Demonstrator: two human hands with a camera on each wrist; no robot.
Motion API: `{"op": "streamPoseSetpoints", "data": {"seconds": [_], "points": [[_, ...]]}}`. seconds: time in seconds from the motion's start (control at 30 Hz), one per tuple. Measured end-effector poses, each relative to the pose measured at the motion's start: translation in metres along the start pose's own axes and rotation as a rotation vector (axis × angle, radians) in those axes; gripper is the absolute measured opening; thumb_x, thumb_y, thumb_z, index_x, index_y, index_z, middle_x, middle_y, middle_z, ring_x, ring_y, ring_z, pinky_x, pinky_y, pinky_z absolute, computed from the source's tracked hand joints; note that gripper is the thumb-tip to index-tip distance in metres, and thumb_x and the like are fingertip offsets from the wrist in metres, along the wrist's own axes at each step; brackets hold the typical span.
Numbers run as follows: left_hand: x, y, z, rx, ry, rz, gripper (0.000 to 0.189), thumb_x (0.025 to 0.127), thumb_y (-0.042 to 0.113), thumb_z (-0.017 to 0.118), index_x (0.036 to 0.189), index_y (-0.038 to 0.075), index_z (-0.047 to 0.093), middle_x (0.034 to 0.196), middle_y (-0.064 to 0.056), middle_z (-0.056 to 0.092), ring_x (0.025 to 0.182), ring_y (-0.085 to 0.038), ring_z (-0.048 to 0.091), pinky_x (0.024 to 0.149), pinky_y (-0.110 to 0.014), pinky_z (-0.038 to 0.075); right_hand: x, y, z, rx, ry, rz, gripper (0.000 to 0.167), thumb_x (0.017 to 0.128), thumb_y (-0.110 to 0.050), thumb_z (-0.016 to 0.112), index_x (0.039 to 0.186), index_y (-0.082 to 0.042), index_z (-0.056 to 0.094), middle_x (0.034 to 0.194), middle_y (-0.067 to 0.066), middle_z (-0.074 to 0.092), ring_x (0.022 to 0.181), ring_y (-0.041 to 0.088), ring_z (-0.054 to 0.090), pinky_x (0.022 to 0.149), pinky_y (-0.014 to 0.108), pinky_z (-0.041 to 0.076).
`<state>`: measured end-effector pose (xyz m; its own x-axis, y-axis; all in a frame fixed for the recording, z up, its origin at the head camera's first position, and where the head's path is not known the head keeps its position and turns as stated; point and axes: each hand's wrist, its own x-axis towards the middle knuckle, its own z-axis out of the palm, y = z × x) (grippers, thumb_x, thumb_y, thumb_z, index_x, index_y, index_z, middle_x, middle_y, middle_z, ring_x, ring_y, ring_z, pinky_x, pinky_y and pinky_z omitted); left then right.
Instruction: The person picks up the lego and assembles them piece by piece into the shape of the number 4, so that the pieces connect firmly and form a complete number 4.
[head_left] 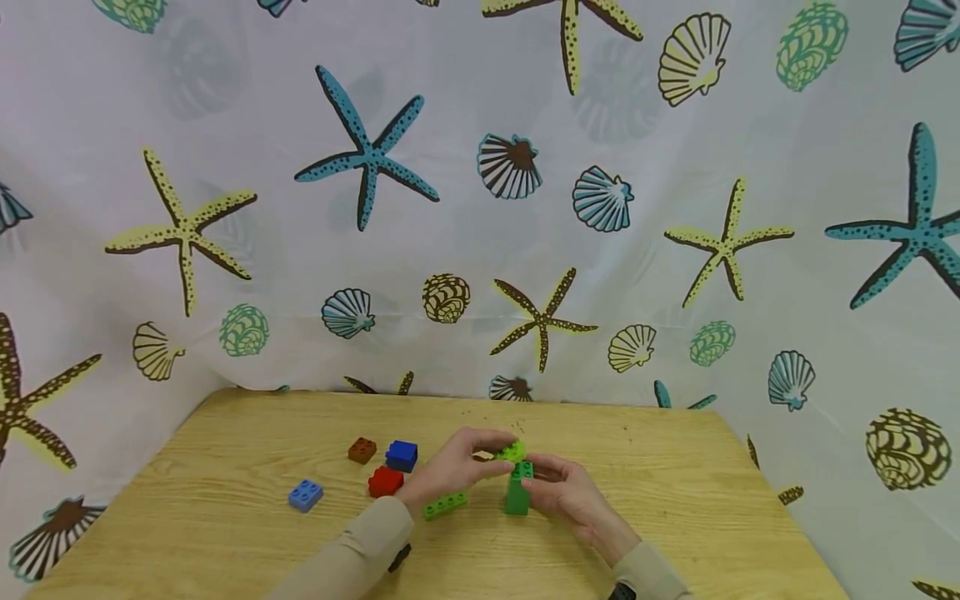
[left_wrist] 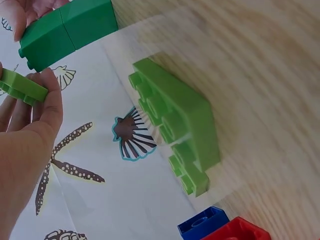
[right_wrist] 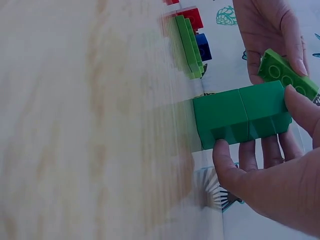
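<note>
My left hand (head_left: 456, 467) pinches a lime green toy building brick (head_left: 512, 452) between thumb and fingers. In the right wrist view, round tubes show on the underside of this lime brick (right_wrist: 286, 75). Just below and beside it stands an upright stack of two dark green bricks (head_left: 517, 498), studs up, on the table. The fingers and thumb of my right hand (head_left: 573, 498) grip that stack (right_wrist: 245, 112) from the right. A small gap separates the lime brick from the top of the stack in the right wrist view.
On the wooden table (head_left: 660, 483), a long lime green brick piece (head_left: 446, 505) lies left of the stack. Farther left are a red brick (head_left: 386, 482), a dark blue brick (head_left: 402, 455), a brown brick (head_left: 362, 450) and a light blue brick (head_left: 306, 495). A patterned curtain (head_left: 450, 233) hangs behind.
</note>
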<state>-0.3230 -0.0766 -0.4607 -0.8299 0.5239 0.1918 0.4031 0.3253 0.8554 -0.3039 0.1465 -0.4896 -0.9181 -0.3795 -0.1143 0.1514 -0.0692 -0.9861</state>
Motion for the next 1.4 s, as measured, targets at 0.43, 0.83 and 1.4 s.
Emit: {"op": "streamPoseSetpoints", "data": {"seconds": [0.43,0.83,1.4], "points": [[0.0013,0.0017,0.0058,0.035,-0.015,-0.017,0.042,0.089,0.022,0.073,0.130,0.014,0.064,0.126,-0.001,0.066,0.116,-0.019,0.060,0.093,-0.036,0.053,0.0001,0.0007,-0.0004,0.001,-0.003,-0.009,0.064,0.092,-0.013,0.069,0.145,0.007,0.039,0.139,0.024,0.052,0.110,0.018,0.063,0.093,0.034,0.053],[0.0033,0.0028,0.0059,0.060,-0.038,-0.029,0.043,0.088,0.025,0.075,0.129,0.014,0.066,0.123,0.001,0.066,0.114,-0.019,0.060,0.094,-0.040,0.052,0.0010,0.0001,-0.0010,0.003,-0.044,-0.009,0.063,0.094,-0.013,0.066,0.147,0.005,0.038,0.143,0.025,0.050,0.114,0.020,0.063,0.098,0.038,0.052],[0.0052,0.0068,0.0075,0.134,-0.051,-0.039,0.037,0.088,0.021,0.075,0.124,0.017,0.070,0.107,0.004,0.066,0.098,-0.013,0.057,0.081,-0.030,0.051,0.0022,0.0027,-0.0061,0.018,-0.089,0.000,0.065,0.092,-0.011,0.068,0.147,0.004,0.038,0.145,0.025,0.047,0.117,0.021,0.062,0.098,0.036,0.051]]}}
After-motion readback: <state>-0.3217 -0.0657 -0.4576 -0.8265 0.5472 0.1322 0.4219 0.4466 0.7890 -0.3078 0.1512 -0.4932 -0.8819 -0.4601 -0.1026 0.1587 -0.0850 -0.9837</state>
